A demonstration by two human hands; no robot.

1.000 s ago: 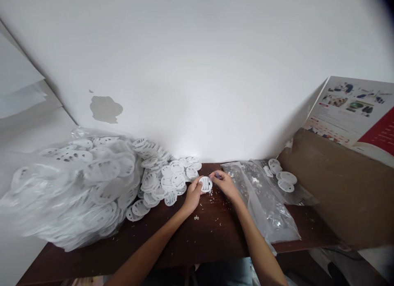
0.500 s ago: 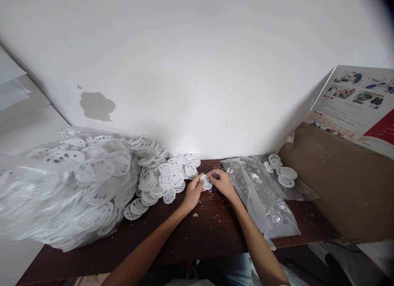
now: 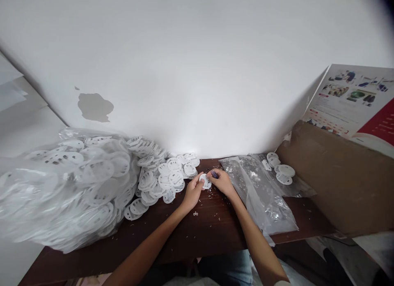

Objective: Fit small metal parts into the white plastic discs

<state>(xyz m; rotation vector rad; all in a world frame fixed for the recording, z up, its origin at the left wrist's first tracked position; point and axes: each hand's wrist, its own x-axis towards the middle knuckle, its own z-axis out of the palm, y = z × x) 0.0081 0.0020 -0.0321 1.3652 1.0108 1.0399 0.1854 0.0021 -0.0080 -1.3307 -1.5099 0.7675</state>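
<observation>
A round white disc with small holes [image 3: 205, 182] is gripped at its left edge by my left hand [image 3: 193, 192], the thumb on its face. My right hand [image 3: 222, 181] is at the disc's right edge, fingers closed round a small dark purple object [image 3: 214, 174]. Left of my hands lies a heap of similar white discs [image 3: 164, 175], beside a big clear bag full of them [image 3: 92, 187]. Tiny light bits and a small white piece [image 3: 195, 213] are scattered on the dark table near my hands.
Right of my right arm lies a clear plastic bag of small shiny parts [image 3: 261, 195], with a few white discs [image 3: 285, 174] behind it. A brown cardboard box [image 3: 335, 179] with a printed sheet [image 3: 347, 97] stands at the right. A white wall [image 3: 197, 72] rises behind the table.
The view has shifted slightly, so the box and right-hand bag appear a little further left. Both hands stay at the same disc, with little visible movement.
</observation>
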